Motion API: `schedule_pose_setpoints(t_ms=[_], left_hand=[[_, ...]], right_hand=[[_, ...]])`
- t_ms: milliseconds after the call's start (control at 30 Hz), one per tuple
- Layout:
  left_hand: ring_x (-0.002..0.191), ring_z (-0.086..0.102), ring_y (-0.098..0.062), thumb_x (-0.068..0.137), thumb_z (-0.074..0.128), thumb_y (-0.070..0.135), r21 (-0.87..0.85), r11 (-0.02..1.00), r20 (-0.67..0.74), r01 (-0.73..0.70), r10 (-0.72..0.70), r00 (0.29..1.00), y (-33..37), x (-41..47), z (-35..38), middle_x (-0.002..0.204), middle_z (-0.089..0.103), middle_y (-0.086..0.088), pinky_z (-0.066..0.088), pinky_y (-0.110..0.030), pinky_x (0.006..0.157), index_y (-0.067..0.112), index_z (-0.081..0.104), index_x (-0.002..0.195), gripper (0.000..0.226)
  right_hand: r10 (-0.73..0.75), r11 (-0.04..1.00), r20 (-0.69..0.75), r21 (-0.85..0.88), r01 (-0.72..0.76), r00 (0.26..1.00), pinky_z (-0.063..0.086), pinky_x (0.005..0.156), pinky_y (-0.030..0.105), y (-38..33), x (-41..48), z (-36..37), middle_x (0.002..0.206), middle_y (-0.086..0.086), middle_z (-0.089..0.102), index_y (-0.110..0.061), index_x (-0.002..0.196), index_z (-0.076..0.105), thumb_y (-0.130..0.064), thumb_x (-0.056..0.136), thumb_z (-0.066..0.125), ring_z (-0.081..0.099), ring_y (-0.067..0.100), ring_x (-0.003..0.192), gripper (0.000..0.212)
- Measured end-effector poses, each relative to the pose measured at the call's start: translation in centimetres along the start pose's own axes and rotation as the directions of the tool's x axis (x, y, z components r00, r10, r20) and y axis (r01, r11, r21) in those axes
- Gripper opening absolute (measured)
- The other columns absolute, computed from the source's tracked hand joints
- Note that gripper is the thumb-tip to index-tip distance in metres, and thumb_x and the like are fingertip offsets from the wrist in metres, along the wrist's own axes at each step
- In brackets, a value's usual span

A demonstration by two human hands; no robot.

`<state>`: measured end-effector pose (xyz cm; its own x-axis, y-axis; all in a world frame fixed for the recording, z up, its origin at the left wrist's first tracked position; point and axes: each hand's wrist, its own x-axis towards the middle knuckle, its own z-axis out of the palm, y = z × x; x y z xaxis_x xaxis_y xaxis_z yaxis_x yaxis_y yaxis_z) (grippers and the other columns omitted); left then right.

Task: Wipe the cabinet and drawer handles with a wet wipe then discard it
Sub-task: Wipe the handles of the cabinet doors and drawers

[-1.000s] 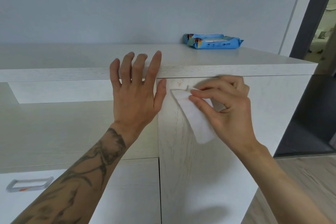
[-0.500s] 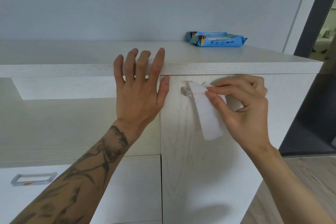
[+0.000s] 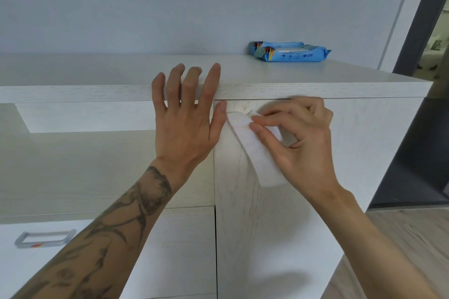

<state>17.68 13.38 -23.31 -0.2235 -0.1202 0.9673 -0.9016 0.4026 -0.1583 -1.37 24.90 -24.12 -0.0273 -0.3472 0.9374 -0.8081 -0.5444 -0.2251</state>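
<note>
White wet wipe (image 3: 258, 160) hangs lengthwise down the cabinet door (image 3: 267, 226), pinched by the right hand (image 3: 306, 150) just beside the flat, spread left hand (image 3: 187, 128); the drawer handle (image 3: 45, 238) lies well below-left, nearer the left hand.

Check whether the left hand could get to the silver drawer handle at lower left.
Probably yes: the left hand lies flat and holds nothing, and the drawer handle below it stands uncovered.
</note>
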Motion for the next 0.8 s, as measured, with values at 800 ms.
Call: schedule_pose_setpoints(t_ms=[800], left_hand=[[0.140, 0.035, -0.036, 0.109, 0.042, 0.043, -0.021, 1.000, -0.011, 0.011, -0.012, 1.000, -0.2, -0.1, 0.3, 0.143, 0.053, -0.017, 0.024, -0.059, 0.121, 0.019, 0.036, 0.155, 0.053]], right_hand=[[0.008, 1.000, -0.085, -0.027, -0.010, 0.996, 0.032, 0.101, 0.044, -0.9, 0.0, 1.0, 0.103, -0.016, 0.075, -0.026, 0.098, 0.084, -0.037, 0.092, 0.082, 0.052, 0.012, 0.114, 0.012]])
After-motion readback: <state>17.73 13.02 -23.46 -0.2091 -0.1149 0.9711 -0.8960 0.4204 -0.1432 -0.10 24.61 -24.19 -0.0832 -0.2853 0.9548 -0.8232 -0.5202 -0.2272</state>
